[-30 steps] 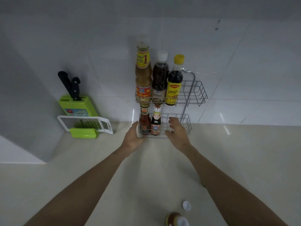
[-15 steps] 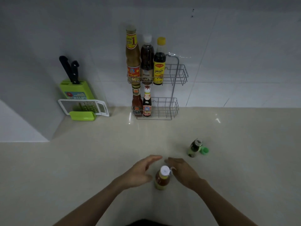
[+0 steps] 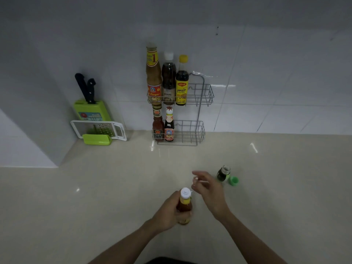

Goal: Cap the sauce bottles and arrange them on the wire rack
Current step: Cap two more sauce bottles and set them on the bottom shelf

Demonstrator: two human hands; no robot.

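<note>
On the counter near me stands an orange sauce bottle (image 3: 184, 206) with a white top, and my left hand (image 3: 169, 212) is wrapped around its body. My right hand (image 3: 208, 191) hovers just right of the bottle's top, pinching a small white cap (image 3: 199, 181) in its fingertips; the cap is blurred. A small dark bottle (image 3: 223, 173) stands uncapped further right, its green cap (image 3: 233, 181) lying beside it. The two-tier wire rack (image 3: 202, 96) stands against the wall, with three tall bottles on the upper shelf's left and two small ones on the lower shelf's left.
A green knife block (image 3: 89, 110) with two black-handled knives leans in the left corner, with a white and green slicer (image 3: 99, 130) in front of it. The beige counter (image 3: 114, 187) meets the white tiled wall behind the rack.
My hands came back from the rack to the orange bottle. My left hand has closed on the bottle, and my right hand has lifted to its right with the white cap.
</note>
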